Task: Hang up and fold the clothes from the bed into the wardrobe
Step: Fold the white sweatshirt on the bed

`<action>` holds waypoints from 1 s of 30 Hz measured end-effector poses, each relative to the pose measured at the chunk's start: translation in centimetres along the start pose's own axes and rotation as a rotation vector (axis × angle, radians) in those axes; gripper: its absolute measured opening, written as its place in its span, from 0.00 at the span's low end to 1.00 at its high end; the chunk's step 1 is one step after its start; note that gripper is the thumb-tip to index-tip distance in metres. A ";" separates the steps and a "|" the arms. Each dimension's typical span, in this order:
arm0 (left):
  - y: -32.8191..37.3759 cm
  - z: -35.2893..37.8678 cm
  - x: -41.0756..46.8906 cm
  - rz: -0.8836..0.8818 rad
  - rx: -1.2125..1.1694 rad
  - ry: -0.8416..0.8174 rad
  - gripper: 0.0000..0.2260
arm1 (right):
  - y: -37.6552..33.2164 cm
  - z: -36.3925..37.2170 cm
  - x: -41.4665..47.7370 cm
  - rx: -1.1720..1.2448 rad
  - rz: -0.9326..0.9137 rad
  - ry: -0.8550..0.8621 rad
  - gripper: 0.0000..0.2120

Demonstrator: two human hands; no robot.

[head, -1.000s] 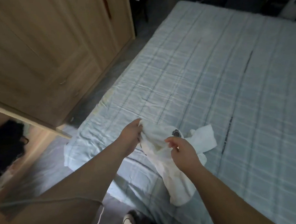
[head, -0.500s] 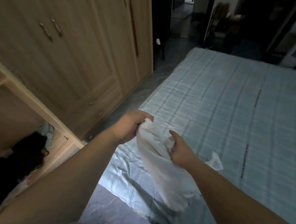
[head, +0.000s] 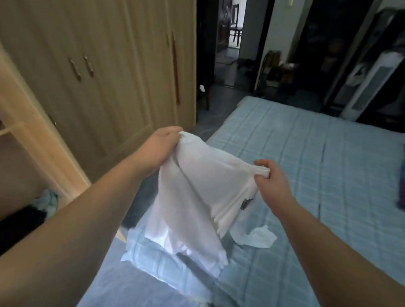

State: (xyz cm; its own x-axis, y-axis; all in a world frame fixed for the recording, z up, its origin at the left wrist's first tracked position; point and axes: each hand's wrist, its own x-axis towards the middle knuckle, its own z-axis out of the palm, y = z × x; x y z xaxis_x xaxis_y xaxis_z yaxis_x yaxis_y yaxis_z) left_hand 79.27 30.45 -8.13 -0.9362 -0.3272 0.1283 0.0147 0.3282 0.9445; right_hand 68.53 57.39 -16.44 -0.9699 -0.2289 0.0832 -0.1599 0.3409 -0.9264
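Thin white fabric garment [head: 201, 184]: top edge pinched in curled left hand [head: 161, 148] and right hand [head: 271, 179]; held spread above blue checked bed [head: 316, 161], likely to straighten before folding.

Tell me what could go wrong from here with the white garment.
The right hand pinches only a bunched edge of the white garment, so it might slip while the left hand holds the other end. A loose part trails on the bed and could snag or crease when lifted toward the wardrobe.
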 end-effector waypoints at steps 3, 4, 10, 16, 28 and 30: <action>2.1 1.1 0.2 0.094 0.133 -0.030 0.10 | -1.6 -3.8 -0.7 -0.122 0.013 -0.002 0.13; 3.2 1.6 0.3 0.143 0.199 -0.048 0.09 | -2.0 -5.4 -0.9 -0.184 0.026 -0.011 0.13; 8.8 5.9 1.7 0.263 0.412 -0.201 0.05 | -3.6 -16.0 -1.8 -0.699 0.066 -0.076 0.08; 14.2 15.3 1.3 0.351 0.495 -0.263 0.07 | -3.8 -27.3 -4.2 -0.612 0.088 0.135 0.08; 22.8 37.5 0.9 0.372 0.485 -0.070 0.04 | 2.3 -49.6 -10.2 -0.259 0.033 0.210 0.12; 23.4 40.0 0.7 0.298 0.378 -0.082 0.06 | 2.8 -52.6 -10.7 -0.274 -0.003 0.190 0.13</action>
State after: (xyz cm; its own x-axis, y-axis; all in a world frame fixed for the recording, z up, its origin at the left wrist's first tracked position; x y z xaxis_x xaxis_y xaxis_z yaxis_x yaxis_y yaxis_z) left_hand 64.92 73.36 1.95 -0.9355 -0.1047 0.3376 0.1714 0.7010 0.6923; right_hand 68.79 108.78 -0.61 -0.9822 -0.0652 0.1763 -0.1812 0.5790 -0.7950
